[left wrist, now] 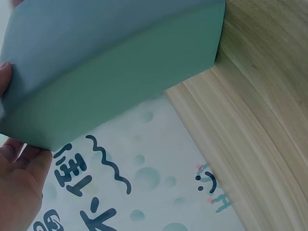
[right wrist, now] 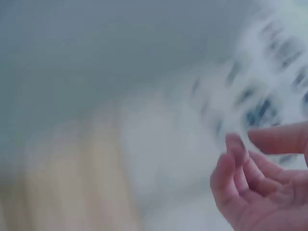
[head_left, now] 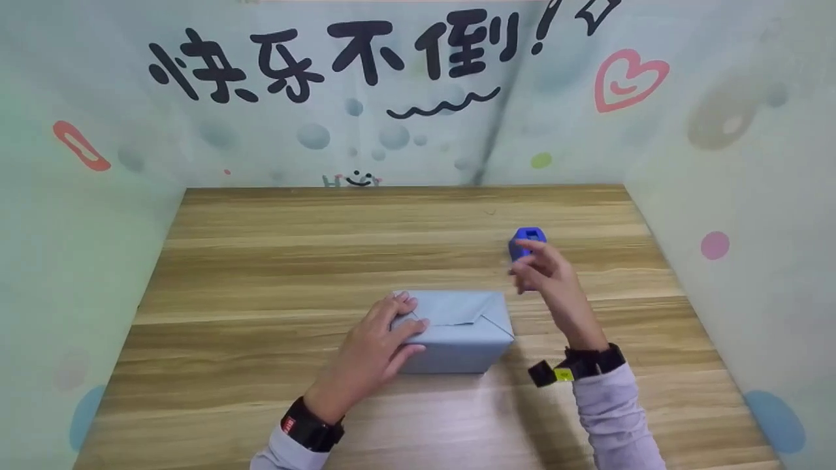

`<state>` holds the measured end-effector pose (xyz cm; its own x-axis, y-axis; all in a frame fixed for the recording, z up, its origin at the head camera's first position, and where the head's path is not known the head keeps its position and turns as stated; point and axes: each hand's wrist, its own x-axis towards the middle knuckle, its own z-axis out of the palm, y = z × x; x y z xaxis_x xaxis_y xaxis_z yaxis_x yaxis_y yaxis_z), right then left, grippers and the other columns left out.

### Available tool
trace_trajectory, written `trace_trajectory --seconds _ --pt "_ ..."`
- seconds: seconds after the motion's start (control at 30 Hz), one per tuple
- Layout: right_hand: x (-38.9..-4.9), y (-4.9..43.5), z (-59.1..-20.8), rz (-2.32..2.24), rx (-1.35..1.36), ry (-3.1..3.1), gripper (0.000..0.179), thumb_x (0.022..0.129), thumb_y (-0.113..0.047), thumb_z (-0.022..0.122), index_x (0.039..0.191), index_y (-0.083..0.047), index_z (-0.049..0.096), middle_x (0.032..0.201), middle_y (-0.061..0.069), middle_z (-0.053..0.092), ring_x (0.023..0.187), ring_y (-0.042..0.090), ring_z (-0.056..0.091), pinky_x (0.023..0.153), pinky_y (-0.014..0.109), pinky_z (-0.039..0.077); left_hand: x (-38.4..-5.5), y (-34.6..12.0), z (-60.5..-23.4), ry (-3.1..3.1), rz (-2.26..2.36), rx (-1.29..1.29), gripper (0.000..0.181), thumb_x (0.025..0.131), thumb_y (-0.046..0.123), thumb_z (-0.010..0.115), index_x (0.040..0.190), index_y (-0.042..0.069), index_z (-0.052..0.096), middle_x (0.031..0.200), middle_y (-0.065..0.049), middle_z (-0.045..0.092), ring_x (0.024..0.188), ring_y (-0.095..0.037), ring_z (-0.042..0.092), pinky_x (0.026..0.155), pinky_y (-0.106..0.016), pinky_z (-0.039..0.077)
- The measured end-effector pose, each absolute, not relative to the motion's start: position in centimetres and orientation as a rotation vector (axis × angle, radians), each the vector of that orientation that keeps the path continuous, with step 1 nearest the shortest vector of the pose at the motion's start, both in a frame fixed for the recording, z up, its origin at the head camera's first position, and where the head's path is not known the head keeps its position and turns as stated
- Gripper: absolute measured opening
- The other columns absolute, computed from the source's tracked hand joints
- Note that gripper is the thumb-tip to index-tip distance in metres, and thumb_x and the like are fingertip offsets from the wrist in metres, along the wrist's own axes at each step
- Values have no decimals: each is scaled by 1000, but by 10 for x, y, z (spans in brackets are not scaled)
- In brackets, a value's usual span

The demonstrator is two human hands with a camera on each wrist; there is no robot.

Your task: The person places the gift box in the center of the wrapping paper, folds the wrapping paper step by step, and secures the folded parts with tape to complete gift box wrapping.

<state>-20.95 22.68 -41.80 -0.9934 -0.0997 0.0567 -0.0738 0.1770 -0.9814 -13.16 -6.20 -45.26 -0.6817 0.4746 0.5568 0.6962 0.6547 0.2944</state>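
A box wrapped in pale blue paper rests on the wood-grain table, a folded paper flap on its top. My left hand holds its left end, with fingers on the top and the thumb at the front side. In the left wrist view, the box looms large and that hand is at its corner. My right hand hovers past the box's right end, fingers loosely bent. It partly covers a small blue object. In the right wrist view, nothing shows between the thumb and fingers of this hand.
The wood-grain table meets a pale printed back wall with large black characters. Similar patterned panels stand on the left and right. Both wrists wear black straps.
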Motion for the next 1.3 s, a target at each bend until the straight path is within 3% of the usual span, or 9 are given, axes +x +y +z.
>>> trace_trajectory --seconds 0.1,0.23,0.37,0.67,0.8,1.03,1.3 --pt "-195 200 -398 -2044 -432 2074 47 89 -5 58 133 2 42 87 3 62 71 15 58 65 26 52 -131 -62 -451 -2430 -655 -922 31 87 34 62 113 16 64 125 -6 55 125 -26 47 108 -39 35" --pt "-193 176 -391 -1760 -694 1965 52 92 -8 54 140 -4 33 87 3 60 73 13 58 66 26 51 -131 -61 -448 -2433 -606 -958 29 89 32 61 112 14 63 127 -2 57 126 -27 47 110 -37 32" --pt "-206 168 -392 -1473 -843 1941 61 92 2 49 146 -8 23 83 5 58 72 12 57 65 22 49 -130 -60 -444 -2448 -600 -967 26 88 28 62 109 11 63 124 0 60 125 -26 48 112 -37 30" --pt "-222 163 -382 -1120 -1076 1883 70 86 4 54 146 -17 24 80 1 53 71 10 52 66 20 44 -128 -51 -436 -2411 -441 -942 28 86 31 65 109 15 66 112 -3 65 114 -24 56 109 -40 34" --pt "-224 160 -378 -1041 -1118 1890 74 84 4 55 147 -17 23 80 5 54 72 10 52 65 20 45 -128 -48 -435 -2372 -405 -930 25 84 30 67 105 17 67 108 -3 66 111 -24 58 106 -39 38" --pt "-222 153 -372 -942 -1119 1939 75 81 8 52 146 -16 23 78 2 52 68 9 50 61 18 43 -129 -44 -433 -2297 -516 -1056 23 82 13 68 104 6 68 108 -4 66 107 -18 58 94 -25 48" --pt "-219 148 -370 -778 -1230 2075 78 79 8 56 146 -15 24 76 2 52 64 7 47 58 18 42 -127 -45 -430 -2343 -553 -1059 22 84 13 66 105 5 66 105 -4 64 98 -15 59 85 -21 51"
